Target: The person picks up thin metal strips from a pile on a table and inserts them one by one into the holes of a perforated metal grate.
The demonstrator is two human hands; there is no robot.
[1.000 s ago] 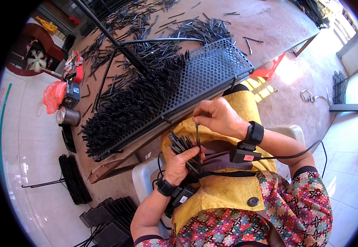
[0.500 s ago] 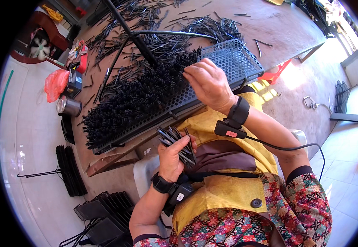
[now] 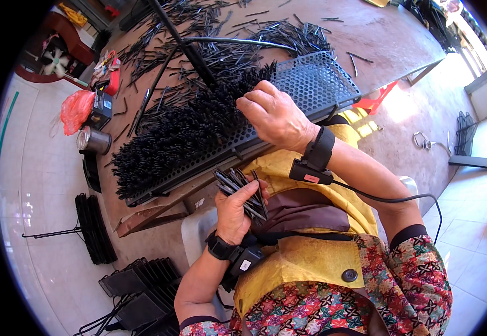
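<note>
Head view, left fingers (image 3: pixel 248 192) gripping strips (image 3: pixel 230 182), right fingers (image 3: pixel 257 102) curled at bristle edge (image 3: pixel 184 147), pinch unclear, bare panel (image 3: pixel 312 84) rightward

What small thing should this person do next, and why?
I'd guess the right hand should push down gently, seating anything it may pinch: it is at the edge of the black bristles, with bare holed tray beside it, and the left hand grips dark strips. Its fingertips are hidden, so whether the right hand pinches one is unclear.
</note>
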